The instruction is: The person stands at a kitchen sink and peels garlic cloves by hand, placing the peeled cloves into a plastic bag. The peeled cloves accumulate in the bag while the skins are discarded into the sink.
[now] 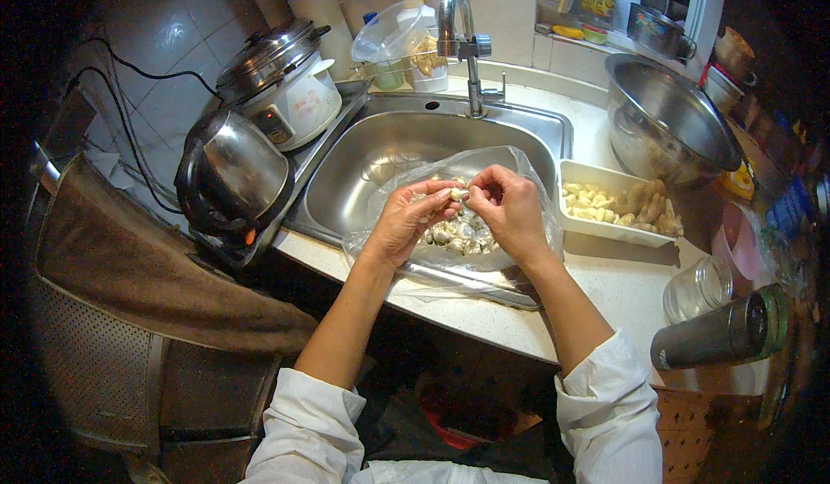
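Note:
Between the fingertips of my left hand (412,215) is a pale garlic clove (458,195). My right hand (509,208) has its thumb and index finger pinched at the clove's right end. Below both hands lies a clear plastic bag (519,161) in the sink, spread open, with garlic bulbs and loose skins (457,236) inside. To the right, a white rectangular tray (616,234) holds peeled garlic cloves (583,202) at its left and ginger root (648,208) at its right.
A steel sink (350,160) has a chrome faucet (474,85) behind it. An electric kettle (237,166) and a rice cooker (292,98) stand left. On the right are a large steel basin (668,121), a glass jar (697,289) and a dark tumbler (707,335).

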`<state>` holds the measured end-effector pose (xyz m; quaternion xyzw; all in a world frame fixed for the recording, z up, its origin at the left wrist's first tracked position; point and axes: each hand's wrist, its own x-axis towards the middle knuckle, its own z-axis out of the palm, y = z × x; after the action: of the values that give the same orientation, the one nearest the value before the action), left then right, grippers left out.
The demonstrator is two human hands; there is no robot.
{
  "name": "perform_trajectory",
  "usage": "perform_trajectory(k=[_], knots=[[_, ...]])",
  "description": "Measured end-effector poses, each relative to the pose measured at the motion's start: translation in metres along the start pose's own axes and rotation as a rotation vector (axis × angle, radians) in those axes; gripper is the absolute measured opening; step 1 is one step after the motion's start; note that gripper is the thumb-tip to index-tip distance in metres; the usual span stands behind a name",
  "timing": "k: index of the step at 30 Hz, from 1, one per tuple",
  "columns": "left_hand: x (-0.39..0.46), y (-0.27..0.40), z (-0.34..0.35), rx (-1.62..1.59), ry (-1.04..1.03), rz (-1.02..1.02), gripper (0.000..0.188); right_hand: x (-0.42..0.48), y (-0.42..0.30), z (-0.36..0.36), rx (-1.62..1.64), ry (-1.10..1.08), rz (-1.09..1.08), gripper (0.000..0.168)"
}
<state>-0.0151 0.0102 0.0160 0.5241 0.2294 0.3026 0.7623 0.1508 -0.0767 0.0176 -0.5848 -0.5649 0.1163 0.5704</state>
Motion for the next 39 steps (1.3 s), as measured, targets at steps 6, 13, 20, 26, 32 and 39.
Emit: perform_trajectory(k=[6, 13, 20, 26, 32, 39], knots=[[-0.001, 0.001, 0.005, 0.094, -0.015, 0.004, 0.033, -0.001, -0.002, -0.001, 0.033, -0.040, 0.030, 0.010], [0.002, -0.002, -0.001, 0.022, 0.011, -0.007, 0.028, 0.001, 0.000, -0.001, 0.048, 0.003, 0.060, 0.010], [0.002, -0.001, -0.003, -0.050, 0.016, -0.006, 0.031, 0.003, 0.006, -0.005, 0.017, 0.037, 0.050, 0.007], [0.002, -0.001, -0.003, -0.019, 0.022, -0.008, 0.037, 0.005, -0.004, -0.005, 0.102, 0.089, 0.004, 0.007], [0.003, -0.003, -0.006, -0.019, 0.019, 0.004, 0.034, 0.003, -0.002, 0.000, 0.087, -0.011, 0.007, 0.009], [0.004, -0.004, -0.002, -0.025, 0.019, -0.005, 0.026, 0.001, 0.003, 0.001, 0.021, -0.068, -0.002, 0.011]])
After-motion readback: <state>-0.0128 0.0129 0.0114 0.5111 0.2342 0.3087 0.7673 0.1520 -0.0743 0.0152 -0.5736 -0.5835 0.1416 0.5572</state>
